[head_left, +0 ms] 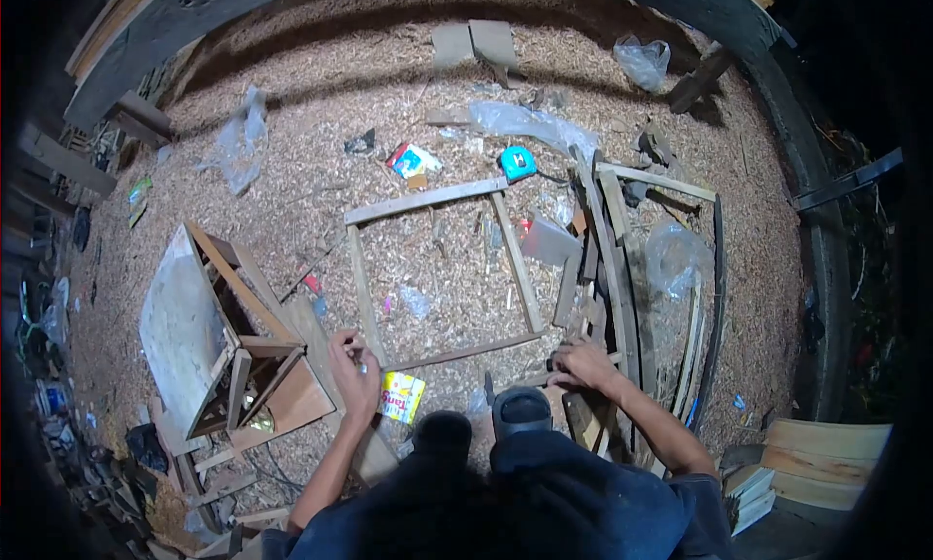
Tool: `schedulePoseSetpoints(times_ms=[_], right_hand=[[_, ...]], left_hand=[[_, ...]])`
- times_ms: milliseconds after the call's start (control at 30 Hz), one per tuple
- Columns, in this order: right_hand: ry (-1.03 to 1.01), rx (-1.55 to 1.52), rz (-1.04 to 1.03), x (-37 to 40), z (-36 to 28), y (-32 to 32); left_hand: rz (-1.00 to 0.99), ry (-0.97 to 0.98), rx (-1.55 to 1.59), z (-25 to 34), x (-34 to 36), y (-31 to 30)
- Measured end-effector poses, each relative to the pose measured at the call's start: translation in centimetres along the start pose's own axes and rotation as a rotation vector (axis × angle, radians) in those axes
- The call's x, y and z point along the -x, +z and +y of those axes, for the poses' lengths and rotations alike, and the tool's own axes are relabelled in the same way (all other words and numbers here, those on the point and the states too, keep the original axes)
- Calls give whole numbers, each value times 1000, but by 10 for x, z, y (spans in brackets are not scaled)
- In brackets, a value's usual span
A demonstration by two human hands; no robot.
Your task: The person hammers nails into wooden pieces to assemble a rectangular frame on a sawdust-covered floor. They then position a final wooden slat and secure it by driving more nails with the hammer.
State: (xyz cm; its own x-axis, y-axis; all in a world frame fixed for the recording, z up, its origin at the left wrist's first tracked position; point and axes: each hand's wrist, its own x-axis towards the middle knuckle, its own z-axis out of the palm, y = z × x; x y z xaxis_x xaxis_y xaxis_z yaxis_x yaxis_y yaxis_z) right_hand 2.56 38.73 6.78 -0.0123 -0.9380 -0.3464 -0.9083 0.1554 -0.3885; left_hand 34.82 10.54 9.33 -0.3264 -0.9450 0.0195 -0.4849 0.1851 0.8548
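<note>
A rectangular frame of thin wooden strips (pixel 428 202) lies on the ground in front of my feet. My left hand (pixel 357 373) is beside its near left corner with the fingers curled. A small pale spot shows at those fingers, too small to name. Just right of that hand lies a yellow Tang packet (pixel 401 397). My right hand (pixel 583 364) is past the frame's near right corner, over loose wood pieces. Its fingers bend downward beside something small and dark, and what they hold, if anything, is hidden.
A teal tape measure (pixel 517 163) lies at the frame's far right corner. To the right is a pile of wooden strips (pixel 614 269). A wooden box-like piece with a pale panel (pixel 180 312) stands at left. Wood shavings and plastic bags (pixel 535 123) cover the ground.
</note>
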Motion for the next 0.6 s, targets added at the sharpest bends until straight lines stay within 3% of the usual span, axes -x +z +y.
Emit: schedulePoseSetpoints(times_ms=[67, 100, 133, 200, 267, 367, 433, 533, 600], right_hand=[[-88, 5, 49, 1, -1, -7], [16, -9, -47, 2, -10, -24], [118, -24, -143, 2, -19, -39], [85, 17, -127, 5, -19, -51], [123, 86, -131, 6, -20, -65], [118, 150, -103, 0, -18, -69], [119, 170, -110, -6, -17, -76], [39, 188, 40, -14, -5, -78], [-86, 140, 414, -20, 4, -80]], left_hand=[[-77, 268, -130, 49, -30, -3], [-90, 445, -196, 59, -47, -3], [-81, 451, -199, 72, -60, -1], [-276, 545, -179, 105, -80, -1], [-325, 580, -225, 119, -100, 7], [-658, 613, -457, 138, -122, 23], [-715, 636, -517, 135, -137, 41], [-739, 738, -597, 126, -160, 69], [-690, 765, -664, 126, -181, 89]])
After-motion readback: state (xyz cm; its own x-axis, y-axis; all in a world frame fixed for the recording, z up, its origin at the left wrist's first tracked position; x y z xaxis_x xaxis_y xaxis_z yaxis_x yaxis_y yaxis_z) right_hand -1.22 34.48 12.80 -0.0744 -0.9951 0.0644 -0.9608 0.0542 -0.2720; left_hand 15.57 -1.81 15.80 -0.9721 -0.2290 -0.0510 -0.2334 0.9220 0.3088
